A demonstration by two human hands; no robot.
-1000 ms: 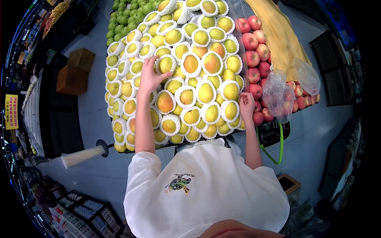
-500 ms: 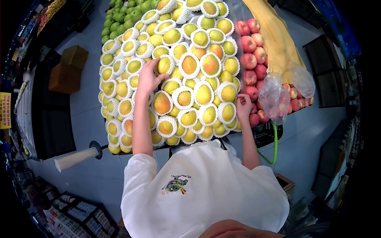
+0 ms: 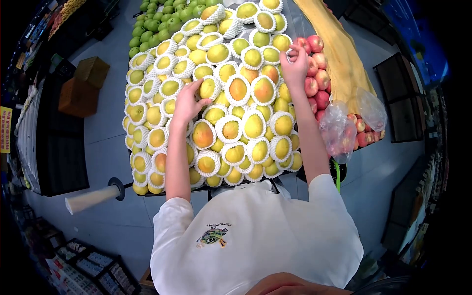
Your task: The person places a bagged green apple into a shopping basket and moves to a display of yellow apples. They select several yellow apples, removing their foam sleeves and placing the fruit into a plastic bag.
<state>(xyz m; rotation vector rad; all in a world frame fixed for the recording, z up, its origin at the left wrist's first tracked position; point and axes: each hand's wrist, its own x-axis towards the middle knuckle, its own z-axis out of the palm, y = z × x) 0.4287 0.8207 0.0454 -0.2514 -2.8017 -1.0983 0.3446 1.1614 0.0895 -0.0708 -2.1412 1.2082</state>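
Note:
A sloping pile of yellow fruit (image 3: 253, 126), most pieces in white foam nets and a few with an orange blush, fills the stand in front of me. My left hand (image 3: 187, 104) is curved round the left side of one netted yellow fruit (image 3: 208, 88), fingers at its upper edge and thumb at its lower edge. At the pile's upper right, my right hand (image 3: 296, 65) has its thumb and fingers apart and loosely bent. Its fingertips are right by another netted yellow fruit (image 3: 281, 43), beside the red apples (image 3: 322, 79).
Green apples (image 3: 169, 22) lie at the back left. A yellow cloth (image 3: 339, 54) covers part of the apple side, with clear plastic bags (image 3: 337, 129) below it. A roll of bags (image 3: 93, 199) sticks out at the left. Cardboard boxes (image 3: 78, 93) stand beyond the aisle.
My right hand has moved up and away from me, from the pile's lower right corner to its upper right. My left hand stays at the same fruit. The view has shifted slightly.

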